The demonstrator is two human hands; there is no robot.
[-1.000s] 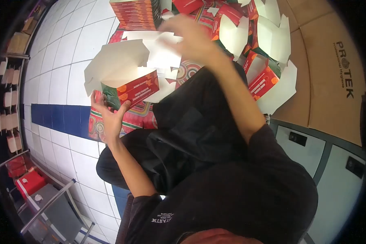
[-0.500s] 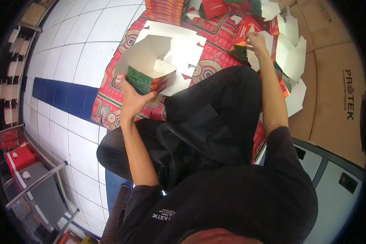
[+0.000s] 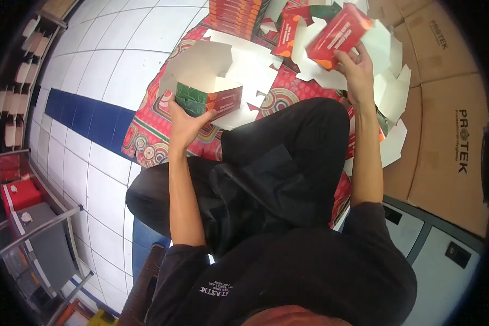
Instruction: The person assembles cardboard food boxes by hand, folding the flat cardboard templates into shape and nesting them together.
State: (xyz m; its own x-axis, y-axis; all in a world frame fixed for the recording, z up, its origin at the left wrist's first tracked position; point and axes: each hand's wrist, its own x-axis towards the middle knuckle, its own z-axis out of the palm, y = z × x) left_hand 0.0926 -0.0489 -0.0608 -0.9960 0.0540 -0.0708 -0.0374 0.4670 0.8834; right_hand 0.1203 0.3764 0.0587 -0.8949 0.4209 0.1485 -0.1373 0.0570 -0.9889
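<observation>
In the head view my left hand (image 3: 187,124) grips the lower left corner of an open box (image 3: 192,101) with green and red sides and a raised pale flap. My right hand (image 3: 356,73) holds a red box (image 3: 339,36) with orange patterning up by its lower edge, thumb on the printed face. White unfolded card (image 3: 250,61) lies flat on the red patterned cloth (image 3: 304,98) behind the left box. More open red and white boxes (image 3: 392,92) are crowded beside and behind my right hand.
A stack of folded red boxes (image 3: 234,17) stands at the top. Brown cartons (image 3: 448,136) line the right side, above grey cabinets (image 3: 440,261). At the left are a metal-framed cart (image 3: 46,244) and a shelf. My crossed legs (image 3: 277,174) are below the cloth.
My right hand went from the stack area to the right-hand boxes and has raised a red box there. My left hand keeps its box, now turned to show more of its green side.
</observation>
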